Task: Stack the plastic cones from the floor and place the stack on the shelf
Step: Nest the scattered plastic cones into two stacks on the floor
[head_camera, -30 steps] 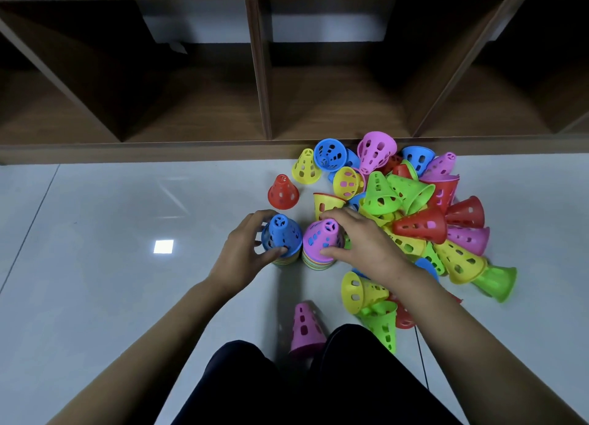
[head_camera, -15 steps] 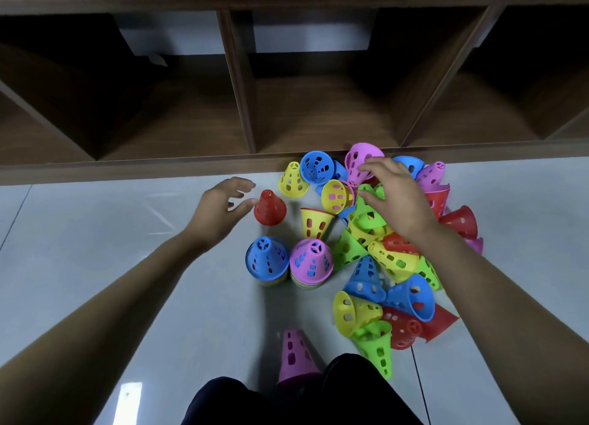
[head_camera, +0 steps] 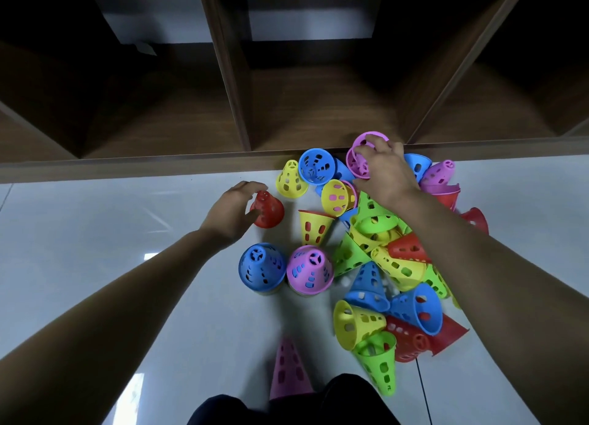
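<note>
A heap of perforated plastic cones (head_camera: 387,255) in several colours lies on the white floor before a wooden shelf (head_camera: 318,105). My left hand (head_camera: 232,212) curls around a red cone (head_camera: 269,211) standing left of the heap. My right hand (head_camera: 382,172) grips a pink cone (head_camera: 360,156) at the heap's far edge, tipped with its open end up. Two short stacks stand side by side in front: one topped by a blue cone (head_camera: 261,266), one by a pink cone (head_camera: 310,270).
A lone pink cone (head_camera: 288,373) stands near my knee (head_camera: 293,405). A yellow cone (head_camera: 314,227) sits upside down between the stacks and the heap. The shelf's low front lip (head_camera: 143,166) borders the floor; its compartments are dark and hold nothing visible.
Both hands left the two stacks and reached forward. My left hand closed around the red cone; my right hand took hold of the pink cone at the heap's far edge.
</note>
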